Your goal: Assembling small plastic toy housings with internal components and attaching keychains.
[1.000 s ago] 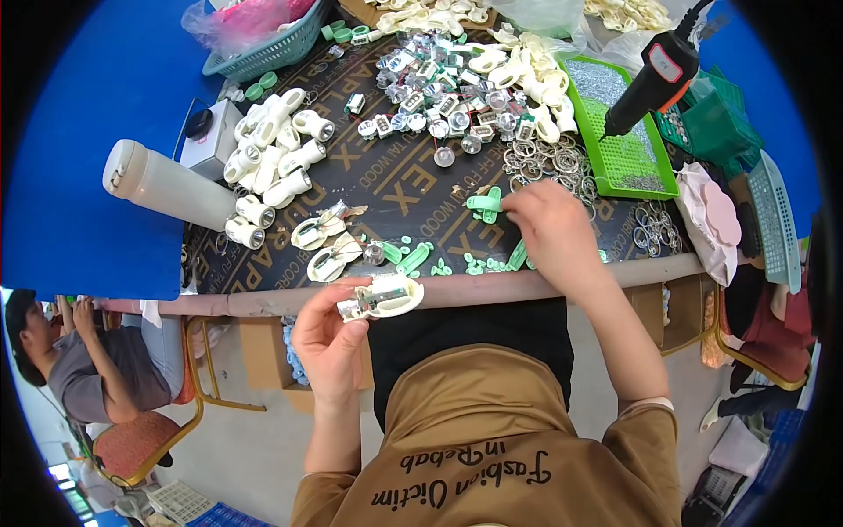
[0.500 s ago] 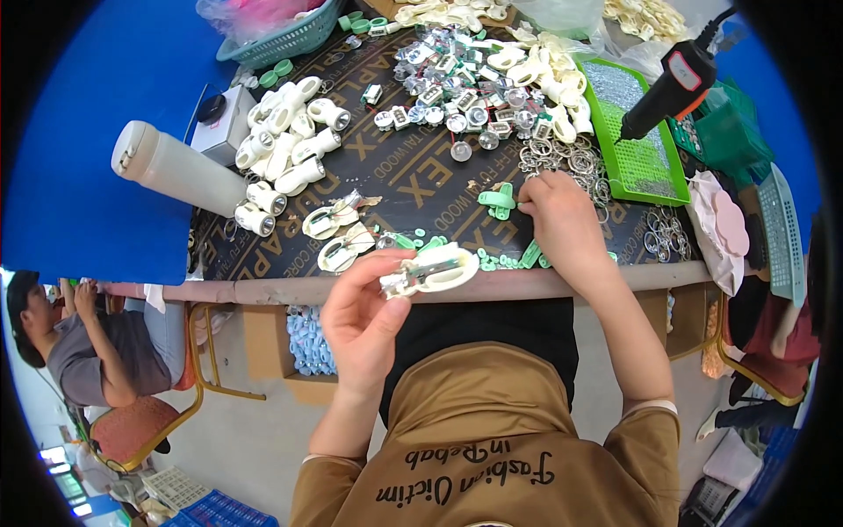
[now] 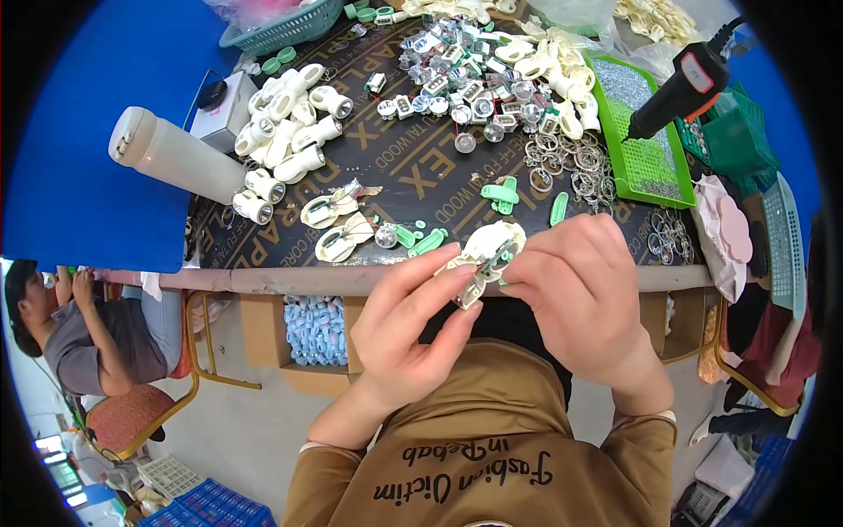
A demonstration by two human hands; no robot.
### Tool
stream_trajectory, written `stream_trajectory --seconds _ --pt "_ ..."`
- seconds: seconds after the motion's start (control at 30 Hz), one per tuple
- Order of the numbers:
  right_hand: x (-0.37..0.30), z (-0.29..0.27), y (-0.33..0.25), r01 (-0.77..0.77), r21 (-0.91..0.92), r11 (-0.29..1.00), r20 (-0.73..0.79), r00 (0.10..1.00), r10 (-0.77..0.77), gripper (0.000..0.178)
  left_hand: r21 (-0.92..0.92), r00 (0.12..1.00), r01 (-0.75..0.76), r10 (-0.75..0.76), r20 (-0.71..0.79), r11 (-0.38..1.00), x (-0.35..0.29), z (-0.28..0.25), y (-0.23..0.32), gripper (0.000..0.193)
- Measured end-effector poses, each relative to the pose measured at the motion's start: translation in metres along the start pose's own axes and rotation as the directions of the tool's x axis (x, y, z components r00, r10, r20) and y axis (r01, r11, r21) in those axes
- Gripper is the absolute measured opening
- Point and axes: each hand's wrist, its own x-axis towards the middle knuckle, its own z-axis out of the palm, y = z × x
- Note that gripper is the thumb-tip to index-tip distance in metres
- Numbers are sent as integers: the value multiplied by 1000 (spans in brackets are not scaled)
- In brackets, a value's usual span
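Observation:
Over the table's near edge, my left hand [image 3: 411,327] holds an opened cream flashlight shell [image 3: 486,241] between thumb and fingers. Wiring and parts show inside the shell. My right hand [image 3: 587,294] is closed in a pinch against the shell's right side, with a small green plastic piece [image 3: 505,257] at its fingertips. Its fingers partly cover that piece. Beyond the hands lie crossed green strips [image 3: 500,195] and a single green strip [image 3: 559,208]. Two more open shell halves with wires [image 3: 342,237] rest left of them, near small green bits [image 3: 428,241].
Finished-looking cream flashlights [image 3: 294,123] are heaped at left beside a white bottle [image 3: 180,158]. Lamp parts [image 3: 470,83] pile up at the back, with metal rings [image 3: 571,167] in front. At right, a black electric screwdriver [image 3: 680,88] hangs over a green tray [image 3: 628,176].
My right hand has come from the green strips on the table to the shell in my left hand. The shell has moved right and is tilted differently.

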Motion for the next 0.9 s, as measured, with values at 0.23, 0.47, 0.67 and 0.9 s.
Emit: stream_trajectory --seconds 0.23,0.47,0.67,0.9 --pt "1 5 -6 87 -217 972 -31 995 -96 22 141 993 -114 110 34 983 2 0 4 35" --pt "-11 19 2 145 -227 963 -205 960 -193 34 29 999 -14 15 -30 999 -2 2 0 35" --pt "-16 26 3 15 16 1000 -173 985 -13 33 -278 968 234 -249 -20 931 -8 2 -13 31" --pt "12 -61 -43 395 850 -348 -449 889 -90 15 -399 953 272 -303 -17 876 -18 8 -32 29"
